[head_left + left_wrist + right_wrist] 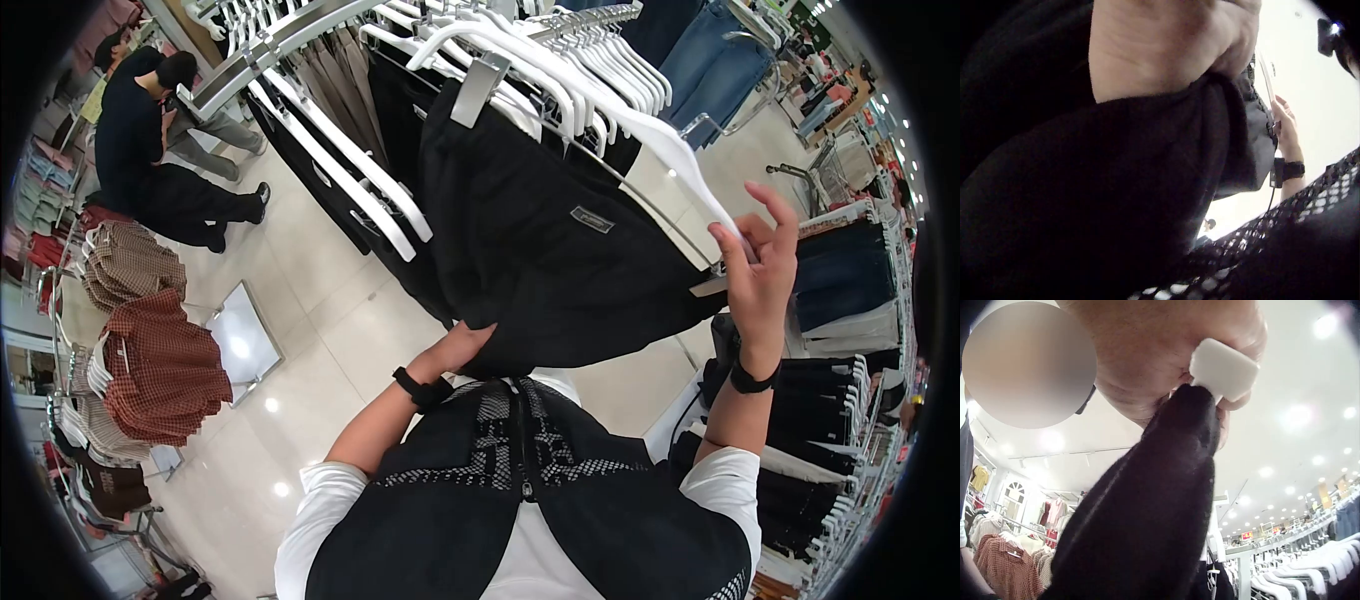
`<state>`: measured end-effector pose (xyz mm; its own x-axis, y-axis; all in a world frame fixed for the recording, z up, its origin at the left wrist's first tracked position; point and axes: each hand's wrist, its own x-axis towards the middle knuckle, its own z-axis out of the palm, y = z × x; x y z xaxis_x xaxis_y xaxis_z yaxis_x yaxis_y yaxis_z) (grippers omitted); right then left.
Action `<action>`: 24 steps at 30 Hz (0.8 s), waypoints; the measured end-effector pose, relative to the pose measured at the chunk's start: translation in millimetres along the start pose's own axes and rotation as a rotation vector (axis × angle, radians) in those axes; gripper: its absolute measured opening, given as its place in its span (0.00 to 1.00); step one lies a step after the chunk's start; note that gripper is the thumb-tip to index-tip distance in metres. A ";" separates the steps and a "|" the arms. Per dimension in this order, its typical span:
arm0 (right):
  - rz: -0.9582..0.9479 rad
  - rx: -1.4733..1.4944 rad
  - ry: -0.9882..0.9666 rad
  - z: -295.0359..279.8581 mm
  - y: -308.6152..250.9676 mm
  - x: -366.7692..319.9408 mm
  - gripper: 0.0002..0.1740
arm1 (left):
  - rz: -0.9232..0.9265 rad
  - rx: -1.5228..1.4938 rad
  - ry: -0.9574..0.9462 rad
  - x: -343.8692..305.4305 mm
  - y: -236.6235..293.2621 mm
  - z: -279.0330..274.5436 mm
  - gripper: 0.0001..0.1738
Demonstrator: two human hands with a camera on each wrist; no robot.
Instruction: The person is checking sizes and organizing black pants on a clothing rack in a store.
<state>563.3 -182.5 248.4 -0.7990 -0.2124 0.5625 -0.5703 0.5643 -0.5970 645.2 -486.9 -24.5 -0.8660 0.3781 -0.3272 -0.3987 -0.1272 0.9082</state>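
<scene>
A black garment [560, 260] with a small label patch hangs from metal clips [480, 88] on a white hanger [650, 135]. My right hand [765, 275] grips the hanger's right end, thumb on one side and index finger raised. In the right wrist view, the white hanger tip [1224, 369] pokes out of that hand above the black cloth [1154, 500]. My left hand [462, 348] is at the garment's lower left edge. Its fingers are hidden by the fabric, and the left wrist view shows only the heel of the hand [1166, 50] above a dark fold.
A curved metal rail [270, 45] carries several white hangers with dark and brown clothes. Checked shirts [165, 370] hang on the left, beside a mirror-like panel [242, 340] on the tiled floor. Two people [140, 130] stand beyond. Racks of trousers [840, 400] line the right.
</scene>
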 end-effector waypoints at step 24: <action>-0.311 -0.062 -0.241 13.5 50.9 63.8 0.26 | -0.171 0.815 0.883 -15.2 -108.1 24.8 0.32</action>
<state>480.8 -178.1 246.2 -0.6162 -0.5579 0.5559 -0.7853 0.4890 -0.3797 708.9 -456.2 -111.3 -0.8550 -0.4621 -0.2353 -0.4963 0.5979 0.6294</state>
